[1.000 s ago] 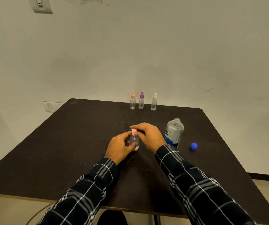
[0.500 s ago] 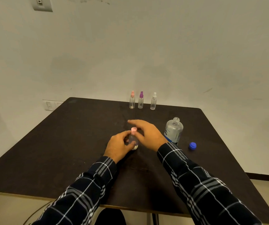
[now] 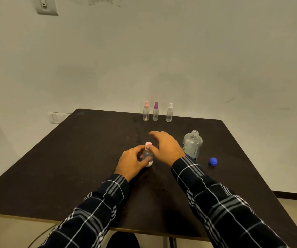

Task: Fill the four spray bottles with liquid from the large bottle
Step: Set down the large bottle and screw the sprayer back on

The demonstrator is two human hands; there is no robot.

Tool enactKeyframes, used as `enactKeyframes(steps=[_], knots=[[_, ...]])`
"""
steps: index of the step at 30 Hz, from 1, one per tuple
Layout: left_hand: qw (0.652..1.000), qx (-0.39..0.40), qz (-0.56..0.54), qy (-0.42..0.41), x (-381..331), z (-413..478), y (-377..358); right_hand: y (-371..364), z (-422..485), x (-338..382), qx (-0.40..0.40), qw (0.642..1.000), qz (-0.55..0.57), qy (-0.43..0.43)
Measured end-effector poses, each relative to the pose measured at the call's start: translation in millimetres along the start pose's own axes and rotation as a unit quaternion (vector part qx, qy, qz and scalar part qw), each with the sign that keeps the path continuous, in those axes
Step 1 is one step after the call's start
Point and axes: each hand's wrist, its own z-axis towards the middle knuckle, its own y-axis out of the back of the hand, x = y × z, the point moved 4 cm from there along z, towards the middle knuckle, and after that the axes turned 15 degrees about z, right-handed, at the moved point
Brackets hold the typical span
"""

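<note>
Currently, item by item:

Left hand (image 3: 132, 162): thumb and fingers are curled round the body of the near spray bottle (image 3: 148, 154), clamped on it.
Right hand (image 3: 165, 148): fingers are spread apart and loosely extended, holding nothing. It sits just beside the pink cap, on its right. The fingertips are blurred, so contact with the bottle cannot be told.
Near spray bottle: clear body with a pink cap fitted, upright, about midway between the left and right edges of the table (image 3: 72, 167).
Large bottle (image 3: 192, 144): clear, upright, neck uncapped, toward the right edge, just beyond the right wrist.
Blue cap (image 3: 213, 161): lies on the table beside the large bottle, on the side nearer the right edge, apart from it.
Far edge row: pink-topped spray bottle (image 3: 146, 111), purple-topped spray bottle (image 3: 155, 111) and white-topped spray bottle (image 3: 169, 113), all upright, with tops on.
Sleeves: dark plaid, both forearms over the near edge.
</note>
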Motion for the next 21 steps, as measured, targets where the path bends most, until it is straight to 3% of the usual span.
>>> enactKeyframes(steps=[2,7,13,21], knots=[[1.000,-0.004,-0.002,-0.005,-1,-1,1,-6,-2,-2,0.047,0.998,0.048,0.020],[1.000,-0.006,-0.008,-0.008,-2,-1,1,-2,2,-19,-0.029,0.999,0.016,-0.016],[1.000,0.004,-0.007,-0.012,0,1,-1,-12,-11,-24,0.008,0.984,0.178,-0.011],[1.000,-0.001,0.015,-0.010,0,1,-1,-19,-8,-19,-0.022,0.980,0.192,-0.042]])
